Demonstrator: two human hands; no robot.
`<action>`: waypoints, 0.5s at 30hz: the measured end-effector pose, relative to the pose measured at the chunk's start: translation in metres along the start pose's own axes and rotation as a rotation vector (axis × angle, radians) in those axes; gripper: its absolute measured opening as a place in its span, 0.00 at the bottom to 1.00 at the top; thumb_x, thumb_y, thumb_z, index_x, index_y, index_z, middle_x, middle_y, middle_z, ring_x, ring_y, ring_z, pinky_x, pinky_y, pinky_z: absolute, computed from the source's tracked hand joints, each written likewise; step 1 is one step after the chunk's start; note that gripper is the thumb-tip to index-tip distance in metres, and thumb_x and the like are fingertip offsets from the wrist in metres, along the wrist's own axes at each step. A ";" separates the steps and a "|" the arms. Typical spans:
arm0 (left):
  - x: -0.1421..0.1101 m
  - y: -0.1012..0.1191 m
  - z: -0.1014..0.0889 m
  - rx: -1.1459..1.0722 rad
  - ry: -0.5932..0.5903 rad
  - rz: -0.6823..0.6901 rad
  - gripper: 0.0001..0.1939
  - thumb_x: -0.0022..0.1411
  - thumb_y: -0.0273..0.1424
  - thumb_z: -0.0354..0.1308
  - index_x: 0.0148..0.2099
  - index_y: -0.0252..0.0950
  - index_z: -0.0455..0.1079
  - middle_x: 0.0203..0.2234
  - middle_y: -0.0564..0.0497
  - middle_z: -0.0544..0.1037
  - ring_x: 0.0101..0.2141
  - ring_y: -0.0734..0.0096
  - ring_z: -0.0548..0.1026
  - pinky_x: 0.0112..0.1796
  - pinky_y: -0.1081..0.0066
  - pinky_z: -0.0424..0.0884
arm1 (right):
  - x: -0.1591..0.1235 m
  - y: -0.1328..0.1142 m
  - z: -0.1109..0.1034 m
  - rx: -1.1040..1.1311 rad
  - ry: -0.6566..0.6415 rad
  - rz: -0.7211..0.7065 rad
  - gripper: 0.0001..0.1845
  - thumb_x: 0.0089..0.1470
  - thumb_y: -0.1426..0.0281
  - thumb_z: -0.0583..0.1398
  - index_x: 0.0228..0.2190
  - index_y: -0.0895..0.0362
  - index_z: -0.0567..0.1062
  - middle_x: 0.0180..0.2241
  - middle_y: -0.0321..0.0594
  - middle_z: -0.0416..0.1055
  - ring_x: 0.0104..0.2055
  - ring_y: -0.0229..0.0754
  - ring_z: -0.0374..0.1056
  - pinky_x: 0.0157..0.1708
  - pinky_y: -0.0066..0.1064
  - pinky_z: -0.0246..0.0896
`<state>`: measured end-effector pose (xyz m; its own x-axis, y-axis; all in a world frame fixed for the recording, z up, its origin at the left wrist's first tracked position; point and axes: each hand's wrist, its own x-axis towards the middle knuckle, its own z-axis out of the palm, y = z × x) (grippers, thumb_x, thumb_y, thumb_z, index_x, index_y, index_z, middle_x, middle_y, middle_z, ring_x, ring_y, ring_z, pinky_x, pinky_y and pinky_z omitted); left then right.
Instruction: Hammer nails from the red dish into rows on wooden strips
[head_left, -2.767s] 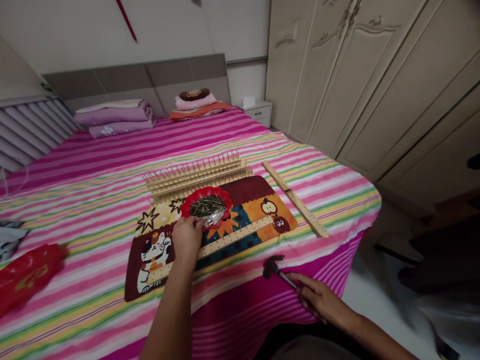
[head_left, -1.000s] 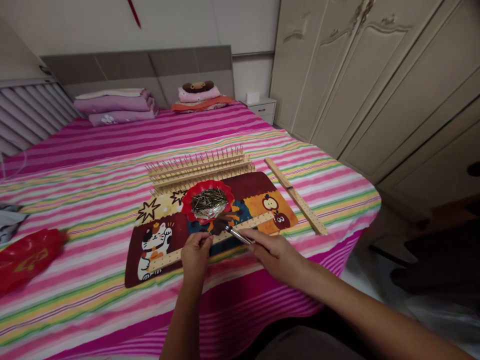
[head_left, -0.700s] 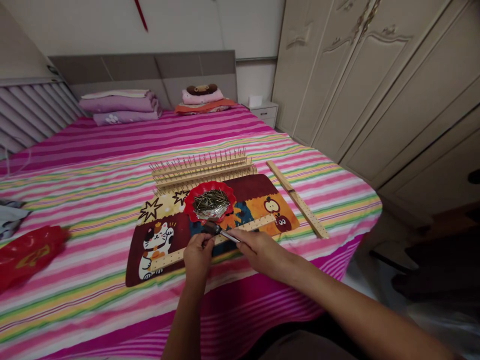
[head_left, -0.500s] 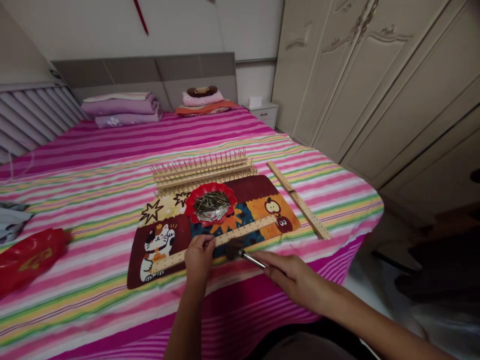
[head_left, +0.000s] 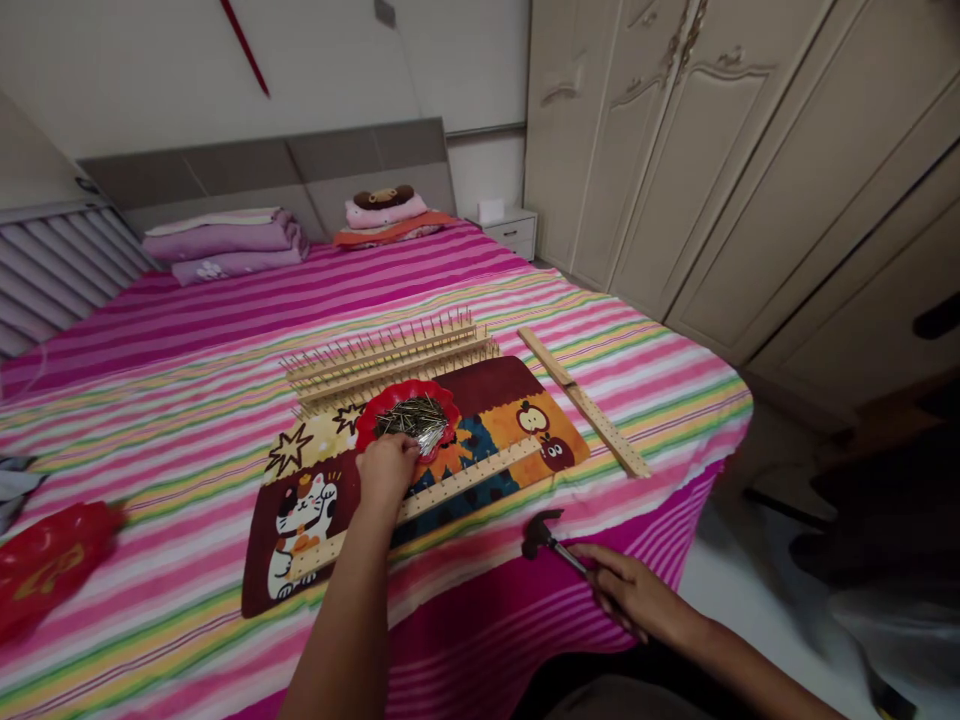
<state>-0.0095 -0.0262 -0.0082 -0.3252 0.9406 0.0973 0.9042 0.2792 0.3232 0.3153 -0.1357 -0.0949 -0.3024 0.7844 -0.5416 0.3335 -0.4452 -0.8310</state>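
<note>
My left hand (head_left: 388, 468) is at the near edge of a red scalloped bowl (head_left: 365, 430), its bent fingertips together against the nails (head_left: 412, 415) heaped inside. Whether a nail is between them is hidden. My right hand (head_left: 626, 590) is closed round the handle of a claw hammer (head_left: 541, 535), held over the near edge of the bed. In front of me a wooden strip (head_left: 480, 470) with rows of holes or nail points lies across a patterned mat (head_left: 495, 395); my left forearm covers part of it.
Behind the bowl stand several wooden strips (head_left: 390, 352) bristling with upright nails. More strips (head_left: 592, 410) lie on the striped bedspread at the right. A red plastic item (head_left: 56, 565) is at the far left. Wardrobes (head_left: 697, 150) line the right side.
My left hand has moved from the wooden strip up to the bowl of nails. My right hand has drawn the hammer right and down, away from the strip.
</note>
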 end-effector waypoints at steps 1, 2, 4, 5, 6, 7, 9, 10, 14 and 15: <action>0.006 0.005 0.003 0.034 -0.049 -0.018 0.07 0.49 0.34 0.55 0.29 0.42 0.75 0.30 0.48 0.79 0.35 0.59 0.73 0.37 0.64 0.63 | 0.001 -0.001 0.000 0.008 0.000 0.008 0.31 0.47 0.61 0.51 0.53 0.57 0.64 0.15 0.24 0.57 0.11 0.28 0.48 0.09 0.18 0.42; 0.011 0.008 0.006 0.060 -0.089 -0.035 0.06 0.47 0.34 0.56 0.28 0.43 0.75 0.29 0.49 0.79 0.35 0.59 0.74 0.37 0.63 0.62 | 0.001 -0.001 0.000 0.013 -0.001 0.013 0.31 0.47 0.61 0.51 0.53 0.57 0.64 0.15 0.25 0.58 0.11 0.28 0.49 0.09 0.18 0.42; 0.018 0.013 0.010 0.086 -0.126 -0.059 0.05 0.45 0.33 0.57 0.26 0.43 0.74 0.26 0.48 0.79 0.33 0.58 0.74 0.36 0.63 0.62 | 0.002 -0.001 0.000 0.020 -0.007 0.021 0.32 0.46 0.61 0.51 0.54 0.57 0.63 0.15 0.24 0.58 0.10 0.28 0.49 0.08 0.18 0.42; 0.020 0.014 0.012 0.091 -0.128 -0.063 0.04 0.45 0.33 0.57 0.25 0.42 0.74 0.25 0.48 0.79 0.32 0.59 0.74 0.36 0.63 0.61 | 0.003 -0.001 0.000 0.022 -0.010 0.022 0.32 0.46 0.61 0.50 0.54 0.58 0.63 0.15 0.24 0.58 0.10 0.28 0.49 0.08 0.18 0.42; 0.021 0.014 0.012 0.093 -0.127 -0.063 0.04 0.45 0.32 0.57 0.24 0.42 0.73 0.24 0.47 0.78 0.31 0.59 0.74 0.35 0.63 0.61 | 0.003 0.000 0.000 0.024 -0.015 0.022 0.32 0.47 0.62 0.50 0.54 0.58 0.63 0.15 0.24 0.58 0.10 0.28 0.49 0.08 0.18 0.42; 0.022 0.014 0.012 0.091 -0.129 -0.059 0.04 0.45 0.32 0.57 0.23 0.41 0.73 0.24 0.47 0.78 0.31 0.60 0.74 0.35 0.64 0.61 | 0.003 0.000 -0.001 0.025 -0.023 0.022 0.32 0.47 0.62 0.50 0.54 0.58 0.62 0.14 0.24 0.58 0.10 0.28 0.49 0.08 0.18 0.43; 0.022 0.011 0.009 0.085 -0.136 -0.044 0.04 0.45 0.32 0.57 0.23 0.41 0.73 0.24 0.48 0.78 0.30 0.61 0.74 0.34 0.66 0.61 | 0.004 0.000 -0.001 0.026 -0.036 0.024 0.32 0.47 0.63 0.50 0.54 0.58 0.62 0.14 0.24 0.58 0.10 0.28 0.49 0.08 0.18 0.43; 0.022 0.009 0.007 0.081 -0.139 -0.036 0.04 0.45 0.32 0.57 0.23 0.41 0.73 0.24 0.48 0.78 0.30 0.62 0.74 0.33 0.67 0.61 | 0.004 0.000 -0.001 0.026 -0.039 0.024 0.32 0.47 0.63 0.50 0.54 0.57 0.62 0.14 0.24 0.58 0.10 0.28 0.49 0.08 0.18 0.43; 0.017 -0.002 -0.001 -0.109 -0.132 -0.012 0.07 0.48 0.35 0.55 0.25 0.41 0.73 0.22 0.51 0.77 0.27 0.66 0.73 0.31 0.70 0.62 | 0.004 -0.001 0.000 0.024 -0.032 0.025 0.31 0.47 0.63 0.50 0.54 0.57 0.63 0.15 0.24 0.57 0.10 0.28 0.49 0.08 0.17 0.43; 0.014 -0.005 -0.003 -0.216 -0.124 -0.015 0.08 0.47 0.36 0.55 0.25 0.40 0.73 0.22 0.51 0.77 0.27 0.68 0.72 0.30 0.70 0.62 | 0.004 -0.001 0.000 0.023 -0.031 0.024 0.31 0.47 0.63 0.50 0.53 0.56 0.63 0.14 0.24 0.57 0.10 0.28 0.49 0.08 0.17 0.43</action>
<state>-0.0192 -0.0146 -0.0056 -0.2896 0.9569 -0.0204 0.8153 0.2578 0.5186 0.3137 -0.1324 -0.0963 -0.3219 0.7600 -0.5646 0.3205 -0.4737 -0.8203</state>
